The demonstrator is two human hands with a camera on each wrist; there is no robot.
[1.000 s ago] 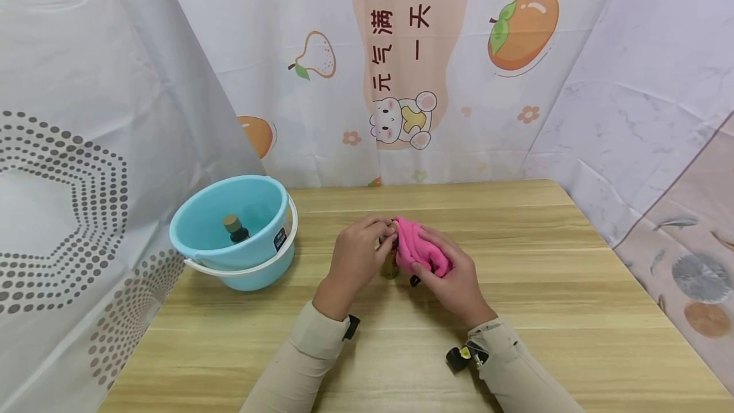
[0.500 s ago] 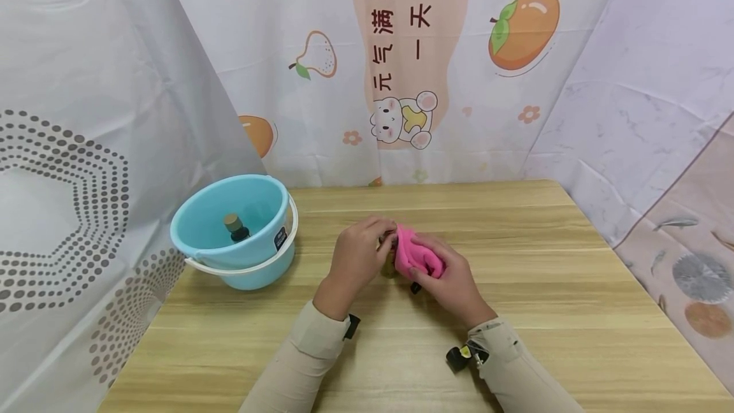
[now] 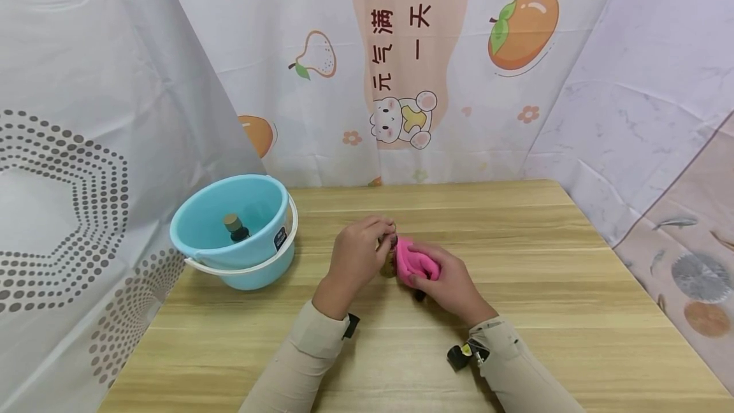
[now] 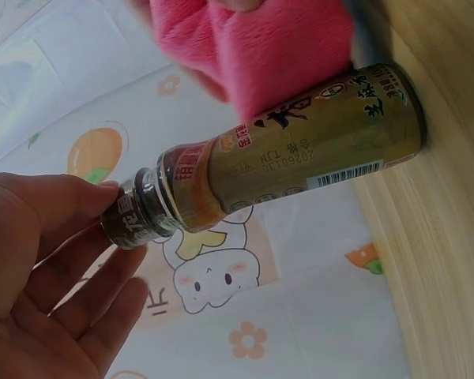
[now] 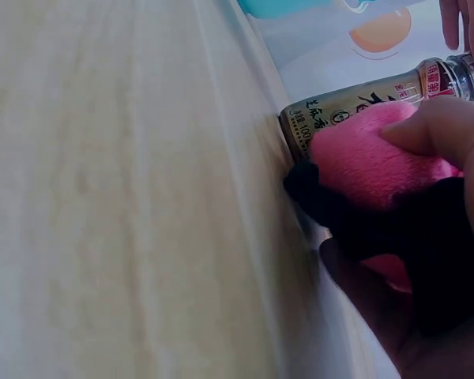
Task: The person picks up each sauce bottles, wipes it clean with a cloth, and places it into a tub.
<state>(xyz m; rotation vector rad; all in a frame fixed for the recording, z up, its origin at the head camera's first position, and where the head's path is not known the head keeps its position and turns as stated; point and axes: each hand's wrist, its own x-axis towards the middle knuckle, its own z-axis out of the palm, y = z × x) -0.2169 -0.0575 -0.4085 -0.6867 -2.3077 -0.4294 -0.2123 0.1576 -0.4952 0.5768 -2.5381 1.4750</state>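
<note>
A sesame oil bottle (image 4: 300, 166) with a gold label and dark cap (image 4: 125, 221) stands upright on the table. My left hand (image 3: 357, 253) pinches it by the cap between thumb and fingers. My right hand (image 3: 455, 280) grips a bunched pink plush cloth (image 3: 414, 261), which lies against the right side of the bottle's lower body. In the right wrist view, a black rounded shape (image 5: 304, 185) shows below the cloth by that hand; its kind is unclear. The fingers and cloth hide much of the bottle in the head view.
A light blue bucket (image 3: 252, 280) with a white handle (image 3: 241, 273) stands at the table's left. Inside it is another dark bottle with a gold-brown cap (image 3: 232, 222). Printed curtains (image 3: 321, 126) hang behind and beside the wooden table (image 3: 516, 241).
My right hand has moved the pink cloth downward along the bottle, uncovering more near its neck. My left hand keeps its place at the cap.
</note>
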